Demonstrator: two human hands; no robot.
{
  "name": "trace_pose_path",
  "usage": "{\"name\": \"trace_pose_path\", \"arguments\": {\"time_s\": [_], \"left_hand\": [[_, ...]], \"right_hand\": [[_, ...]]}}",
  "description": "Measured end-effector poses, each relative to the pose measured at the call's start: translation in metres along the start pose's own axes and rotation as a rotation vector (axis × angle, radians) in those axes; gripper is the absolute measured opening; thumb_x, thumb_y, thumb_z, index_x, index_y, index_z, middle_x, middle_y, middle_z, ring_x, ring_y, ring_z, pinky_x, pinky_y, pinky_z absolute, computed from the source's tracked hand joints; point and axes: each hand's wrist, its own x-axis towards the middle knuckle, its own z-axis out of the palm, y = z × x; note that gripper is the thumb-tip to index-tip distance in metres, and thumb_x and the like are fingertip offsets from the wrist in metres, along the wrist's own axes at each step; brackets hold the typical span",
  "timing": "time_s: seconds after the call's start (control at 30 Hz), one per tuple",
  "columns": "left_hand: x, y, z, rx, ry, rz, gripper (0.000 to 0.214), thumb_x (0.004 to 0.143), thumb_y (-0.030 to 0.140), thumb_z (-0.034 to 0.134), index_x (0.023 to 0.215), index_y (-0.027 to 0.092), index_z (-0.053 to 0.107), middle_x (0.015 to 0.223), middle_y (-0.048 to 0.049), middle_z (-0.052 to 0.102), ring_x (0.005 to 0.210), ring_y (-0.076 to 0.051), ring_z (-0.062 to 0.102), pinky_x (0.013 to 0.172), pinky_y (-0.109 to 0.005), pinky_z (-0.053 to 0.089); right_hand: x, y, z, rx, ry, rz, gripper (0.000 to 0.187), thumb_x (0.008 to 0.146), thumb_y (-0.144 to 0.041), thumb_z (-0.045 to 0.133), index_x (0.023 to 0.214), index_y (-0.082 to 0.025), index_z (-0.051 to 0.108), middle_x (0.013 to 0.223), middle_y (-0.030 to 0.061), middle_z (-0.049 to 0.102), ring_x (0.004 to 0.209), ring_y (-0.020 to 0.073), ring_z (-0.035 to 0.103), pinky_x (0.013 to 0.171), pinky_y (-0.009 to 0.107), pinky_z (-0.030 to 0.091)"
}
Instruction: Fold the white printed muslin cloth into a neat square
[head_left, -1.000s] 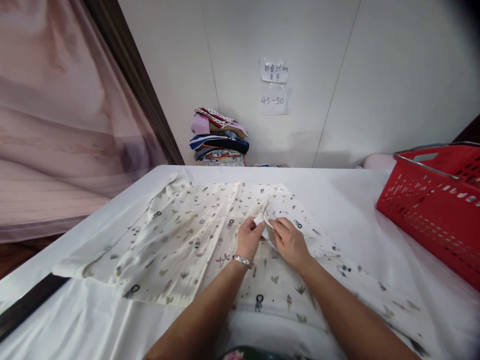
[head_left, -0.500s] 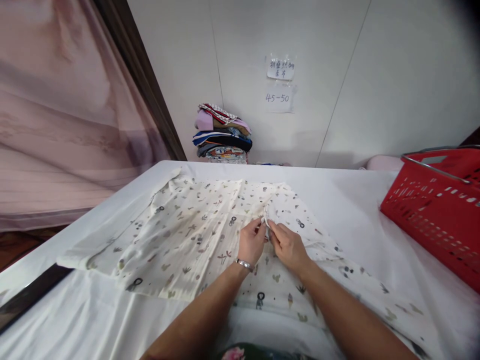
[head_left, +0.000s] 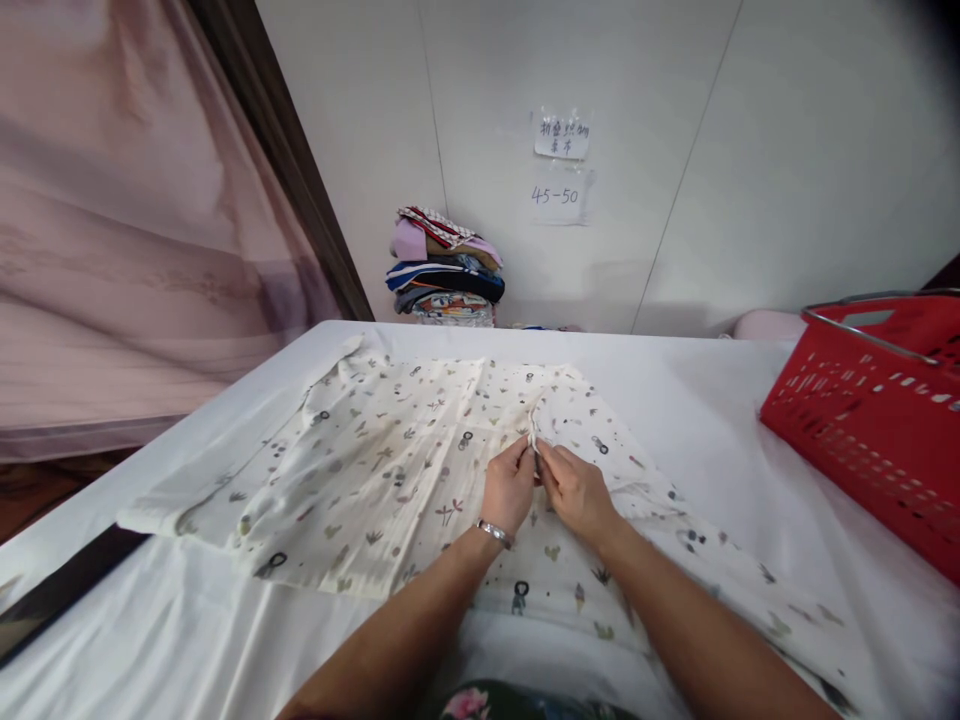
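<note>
A white cloth (head_left: 360, 460) printed with small animals and plants lies spread over the table, with creases and a fold along its left side. Both hands meet right of its middle, pinching a gathered ridge of the cloth's edge. My left hand (head_left: 510, 485), with a silver bracelet at the wrist, has thumb and fingers closed on that edge. My right hand (head_left: 574, 485) grips the same ridge from the right, nearly touching the left. The bit of cloth between the fingertips is mostly hidden.
A red plastic basket (head_left: 870, 430) with a metal handle stands at the right. Behind the table's far edge rises a stack of folded fabrics (head_left: 446, 270) against the wall. Two paper notes (head_left: 561, 165) hang above. A pink curtain (head_left: 135, 230) fills the left. White covering (head_left: 705, 390) drapes the table.
My left hand has shifted slightly right, and its fingers have closed up nearer to my right hand on the cloth's edge. The rest of the cloth lies almost unchanged.
</note>
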Motion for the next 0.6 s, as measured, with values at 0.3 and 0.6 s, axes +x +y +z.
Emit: {"name": "trace_pose_path", "arguments": {"time_s": [0.3, 0.6], "left_hand": [[-0.007, 0.012, 0.001, 0.172, 0.001, 0.083, 0.024, 0.081, 0.027, 0.043, 0.096, 0.019, 0.060, 0.068, 0.0022, 0.058, 0.073, -0.014, 0.055, 0.070, -0.024, 0.044], [-0.009, 0.023, 0.006, 0.315, -0.122, 0.018, 0.037, 0.079, 0.035, 0.048, 0.114, 0.023, 0.055, 0.082, -0.0017, 0.066, 0.082, -0.020, 0.060, 0.075, -0.030, 0.044]], "right_hand": [[0.001, -0.008, -0.009, -0.017, 0.068, -0.005, 0.034, 0.087, -0.028, 0.041, 0.120, -0.018, 0.049, 0.086, 0.0073, 0.053, 0.080, 0.0200, 0.051, 0.067, 0.030, 0.045], [0.005, -0.006, -0.009, -0.036, 0.104, 0.029, 0.016, 0.077, -0.020, 0.047, 0.091, -0.017, 0.054, 0.087, 0.0075, 0.051, 0.079, 0.0197, 0.046, 0.068, 0.031, 0.040]]}}
